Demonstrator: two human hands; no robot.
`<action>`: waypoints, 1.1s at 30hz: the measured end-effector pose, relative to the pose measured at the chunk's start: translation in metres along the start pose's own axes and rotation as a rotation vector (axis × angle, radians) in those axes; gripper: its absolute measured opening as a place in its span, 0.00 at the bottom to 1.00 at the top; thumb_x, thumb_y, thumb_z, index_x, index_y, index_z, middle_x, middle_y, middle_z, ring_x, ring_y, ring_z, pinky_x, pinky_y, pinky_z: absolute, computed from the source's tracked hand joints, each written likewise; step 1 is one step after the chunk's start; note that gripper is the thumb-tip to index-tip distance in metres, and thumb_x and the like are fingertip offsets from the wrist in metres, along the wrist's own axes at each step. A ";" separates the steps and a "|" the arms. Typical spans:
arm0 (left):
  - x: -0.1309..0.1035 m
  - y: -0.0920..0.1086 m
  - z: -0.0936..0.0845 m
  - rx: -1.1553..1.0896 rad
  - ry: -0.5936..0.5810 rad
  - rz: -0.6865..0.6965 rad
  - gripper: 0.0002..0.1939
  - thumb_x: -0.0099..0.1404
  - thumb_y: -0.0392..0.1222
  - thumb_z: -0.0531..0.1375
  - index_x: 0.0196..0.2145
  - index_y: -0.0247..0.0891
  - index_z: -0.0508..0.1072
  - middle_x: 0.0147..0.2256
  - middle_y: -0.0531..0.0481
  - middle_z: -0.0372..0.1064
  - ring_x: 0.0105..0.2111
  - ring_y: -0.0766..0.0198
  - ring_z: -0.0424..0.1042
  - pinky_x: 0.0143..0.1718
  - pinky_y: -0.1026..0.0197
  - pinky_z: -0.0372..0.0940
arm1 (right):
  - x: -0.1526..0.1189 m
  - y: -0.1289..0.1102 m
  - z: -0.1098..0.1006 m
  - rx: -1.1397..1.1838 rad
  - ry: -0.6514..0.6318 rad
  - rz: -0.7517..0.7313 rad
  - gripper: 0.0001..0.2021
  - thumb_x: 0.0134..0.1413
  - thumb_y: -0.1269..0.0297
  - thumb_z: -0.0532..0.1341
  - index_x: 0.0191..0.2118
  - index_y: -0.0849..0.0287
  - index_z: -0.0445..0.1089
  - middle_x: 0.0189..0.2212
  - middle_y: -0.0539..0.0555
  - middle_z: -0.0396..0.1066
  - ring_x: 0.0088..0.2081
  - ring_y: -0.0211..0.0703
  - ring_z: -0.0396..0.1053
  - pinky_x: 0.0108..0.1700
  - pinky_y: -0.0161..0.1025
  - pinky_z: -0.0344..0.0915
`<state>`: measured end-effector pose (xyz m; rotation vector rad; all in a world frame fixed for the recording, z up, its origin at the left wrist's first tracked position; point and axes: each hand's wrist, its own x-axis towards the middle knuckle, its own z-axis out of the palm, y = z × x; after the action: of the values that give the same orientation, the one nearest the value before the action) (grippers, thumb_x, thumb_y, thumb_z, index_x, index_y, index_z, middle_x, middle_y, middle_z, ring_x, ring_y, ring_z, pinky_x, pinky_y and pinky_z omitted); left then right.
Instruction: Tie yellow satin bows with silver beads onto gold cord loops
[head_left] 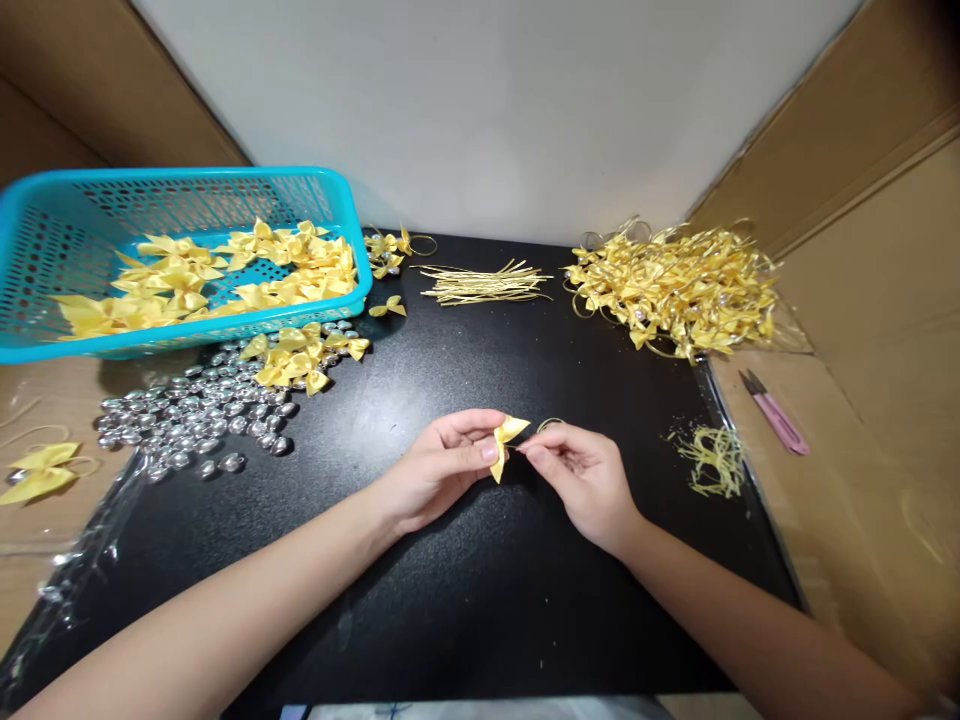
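Note:
Between thumb and fingers, my left hand [454, 462] pinches a yellow ribbon bow [511, 431] above the black table. Close beside it on the right, my right hand [583, 482] is closed in a pinch on a thin gold cord [551, 422], part of which loops up behind the fingers. The cord's end reaches toward the middle of the bow; whether it passes through cannot be made out. Fingers hide most of the cord and part of the bow.
A blue basket [225, 322] of yellow bows stands at left, above silver beads [187, 415]. Cut gold cords [486, 284] lie at the back. Corded bows [679, 290] pile up at right, near cord scraps [716, 462] and pink thread snips [780, 420] on cardboard.

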<state>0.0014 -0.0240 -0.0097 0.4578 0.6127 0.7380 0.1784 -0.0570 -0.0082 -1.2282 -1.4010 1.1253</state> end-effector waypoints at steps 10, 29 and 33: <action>-0.001 -0.001 -0.001 0.006 0.007 -0.021 0.13 0.47 0.33 0.74 0.33 0.39 0.80 0.27 0.52 0.75 0.25 0.72 0.71 0.30 0.68 0.65 | 0.000 -0.001 0.000 -0.005 0.019 -0.032 0.07 0.56 0.64 0.62 0.28 0.58 0.74 0.22 0.50 0.70 0.22 0.34 0.62 0.24 0.33 0.57; -0.003 0.001 -0.001 0.016 -0.010 -0.059 0.12 0.47 0.34 0.74 0.31 0.36 0.79 0.25 0.52 0.72 0.24 0.72 0.68 0.27 0.68 0.63 | 0.002 -0.001 -0.001 -0.044 -0.015 -0.043 0.09 0.56 0.62 0.62 0.27 0.58 0.75 0.18 0.48 0.63 0.22 0.34 0.57 0.25 0.35 0.54; -0.003 0.001 0.000 0.029 -0.020 -0.067 0.12 0.47 0.35 0.73 0.31 0.37 0.79 0.24 0.53 0.71 0.23 0.72 0.66 0.27 0.69 0.62 | 0.001 -0.001 -0.001 -0.053 -0.029 -0.045 0.09 0.56 0.62 0.61 0.27 0.57 0.75 0.18 0.48 0.62 0.22 0.34 0.56 0.24 0.34 0.53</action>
<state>-0.0009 -0.0252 -0.0081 0.4683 0.6177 0.6606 0.1795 -0.0557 -0.0073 -1.2165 -1.4812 1.0851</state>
